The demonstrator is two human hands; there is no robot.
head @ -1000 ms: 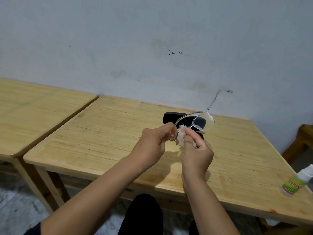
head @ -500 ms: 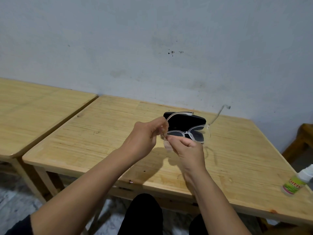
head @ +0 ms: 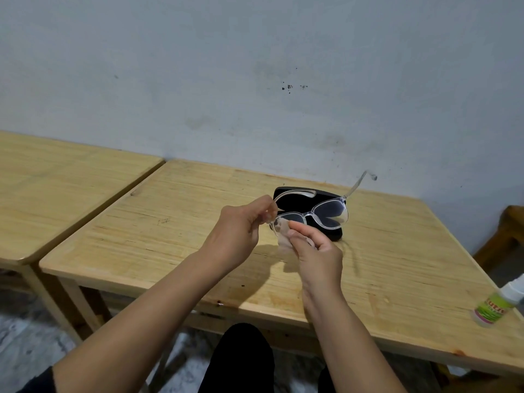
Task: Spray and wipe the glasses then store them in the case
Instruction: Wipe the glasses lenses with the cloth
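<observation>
Clear-framed glasses point(head: 329, 212) are held in the air above the wooden table point(head: 170, 236), both temples unfolded. My left hand point(head: 241, 228) pinches the frame at its left hinge. My right hand point(head: 317, 248) presses a small pale cloth point(head: 283, 239) against the left lens. A black glasses case point(head: 336, 234) lies on the table right behind the glasses, mostly hidden by them. A small spray bottle point(head: 494, 307) with a green label lies on its side at the table's right front edge.
A second wooden table point(head: 56, 188) stands close on the left with a narrow gap between. A grey wall runs behind both. A wooden stool or chair part point(head: 507, 236) shows at the far right. My dark-clad legs are below the table edge.
The glasses have turned from edge-on to lenses facing me and come lower over the case. My right hand has shifted the cloth onto the left lens.
</observation>
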